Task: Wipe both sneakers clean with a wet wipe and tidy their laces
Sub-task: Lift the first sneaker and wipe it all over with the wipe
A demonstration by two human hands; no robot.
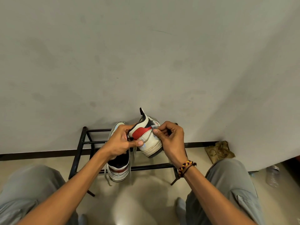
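Observation:
My left hand (121, 142) grips a white sneaker (148, 140) with a red heel patch and dark trim, held up in the air, heel toward me and tilted. My right hand (170, 137) pinches a small grey wet wipe (155, 127) against the sneaker's right side. The second sneaker (119, 169), white with red and dark panels, rests on the black metal shoe rack (81, 143) below my left hand, heel toward me, its pale laces hanging loose over the rack's front bar.
The rack stands against a pale wall with a dark baseboard. My knees in grey trousers frame the view left and right. A crumpled brown bag (219, 151) lies in the right corner, and a clear plastic bottle (273, 175) lies at the far right on the floor.

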